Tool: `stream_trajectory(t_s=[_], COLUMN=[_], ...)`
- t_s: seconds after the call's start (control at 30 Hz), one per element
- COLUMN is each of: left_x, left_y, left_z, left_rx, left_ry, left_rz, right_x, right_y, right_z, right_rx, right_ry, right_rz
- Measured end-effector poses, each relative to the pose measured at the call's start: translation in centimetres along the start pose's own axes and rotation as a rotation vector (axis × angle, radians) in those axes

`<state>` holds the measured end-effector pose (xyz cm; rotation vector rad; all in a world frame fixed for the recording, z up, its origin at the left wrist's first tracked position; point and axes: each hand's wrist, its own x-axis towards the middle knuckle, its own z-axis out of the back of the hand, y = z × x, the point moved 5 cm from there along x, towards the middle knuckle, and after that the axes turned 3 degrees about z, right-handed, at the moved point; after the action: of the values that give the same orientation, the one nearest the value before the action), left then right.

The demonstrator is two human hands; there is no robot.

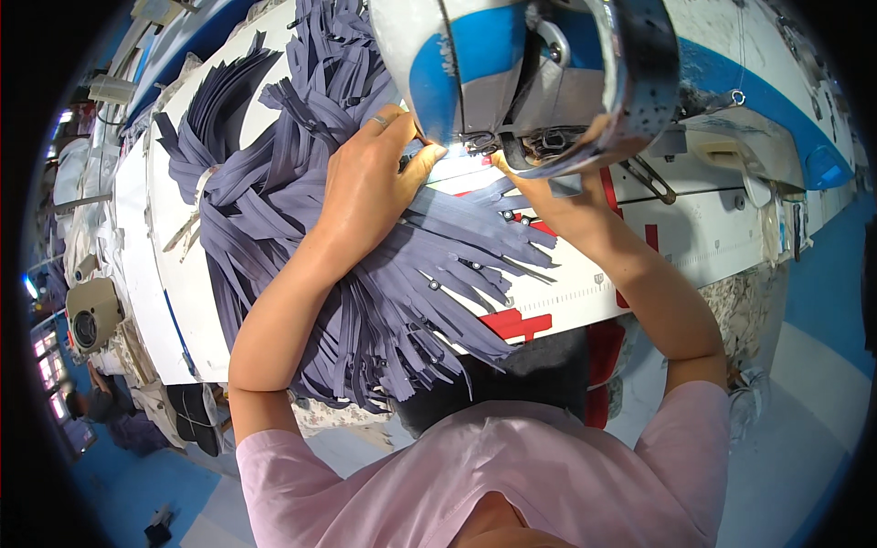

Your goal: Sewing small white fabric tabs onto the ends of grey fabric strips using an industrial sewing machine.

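Note:
A white and blue sewing machine stands over the work, its lit needle area at my fingertips. My left hand, a ring on one finger, lies on the left of the needle area. Its thumb and forefinger close toward each other at something small in the glare that I cannot make out. From the right, my right hand reaches under the machine head, which hides most of its fingers. A large heap of grey-blue zippers spreads beneath my left forearm. Black sliders show on several loose zipper ends.
The white sewing table has a printed ruler scale and red tape along its near edge. A pale cord hangs from the tied zipper bundle. At far left are another person and a beige machine part.

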<state>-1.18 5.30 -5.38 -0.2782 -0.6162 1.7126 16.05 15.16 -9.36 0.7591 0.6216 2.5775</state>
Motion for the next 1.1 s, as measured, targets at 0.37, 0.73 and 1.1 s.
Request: stream_trajectory(t_s=[0.37, 0.73, 1.1], left_x=[-0.1, 0.3, -0.2], left_y=[-0.4, -0.3, -1.5], left_z=[0.3, 0.3, 0.2], left_rx=[0.049, 0.074, 0.192], left_ry=[-0.024, -0.013, -0.145], left_rz=[-0.04, -0.027, -0.227], right_x=[0.1, 0.6, 1.4], right_y=[0.5, 0.4, 1.9], right_z=[0.7, 1.1, 2.6], right_rx=[0.02, -0.01, 0.182], right_ry=[-0.129, -0.13, -0.312], right_rz=[0.129, 0.166, 0.15])
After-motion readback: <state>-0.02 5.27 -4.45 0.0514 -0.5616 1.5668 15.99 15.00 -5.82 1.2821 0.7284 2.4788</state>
